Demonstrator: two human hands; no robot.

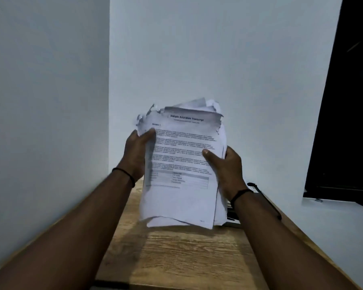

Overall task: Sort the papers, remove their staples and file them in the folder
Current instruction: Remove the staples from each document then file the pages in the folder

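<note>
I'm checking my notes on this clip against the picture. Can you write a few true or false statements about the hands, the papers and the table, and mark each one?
1. Both hands hold the stack of papers. True: the left hand grips its left edge, the right hand its right edge.
2. The stack lies flat on the wooden table. False: it is held up above it.
3. The top sheet carries printed text. True.
4. The upper edges of the papers are neat and straight. False: they are crumpled and ragged.
5. Only the left wrist wears a dark band. False: both wrists do.
</note>
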